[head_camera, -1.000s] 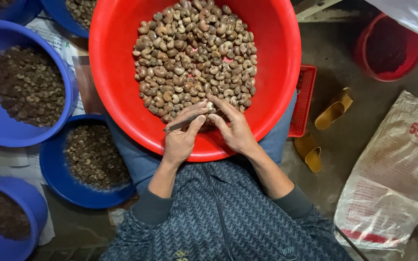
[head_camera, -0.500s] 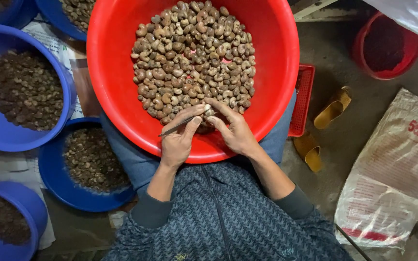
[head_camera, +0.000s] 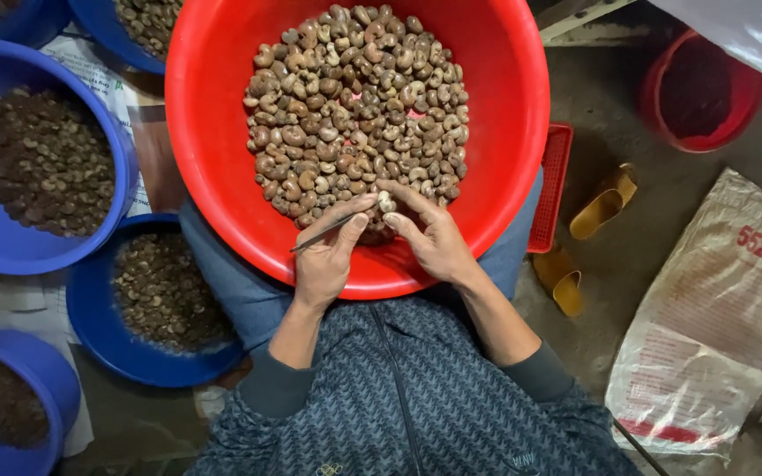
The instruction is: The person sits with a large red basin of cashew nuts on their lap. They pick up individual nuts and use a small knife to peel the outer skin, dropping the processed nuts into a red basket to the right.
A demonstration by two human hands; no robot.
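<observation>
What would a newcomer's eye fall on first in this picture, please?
First, the big red basin on the person's lap, heaped with brown nuts. At its near edge the left hand holds a thin metal pick while the right hand pinches one pale nut. Blue bowls of darker bits sit on the left.
</observation>
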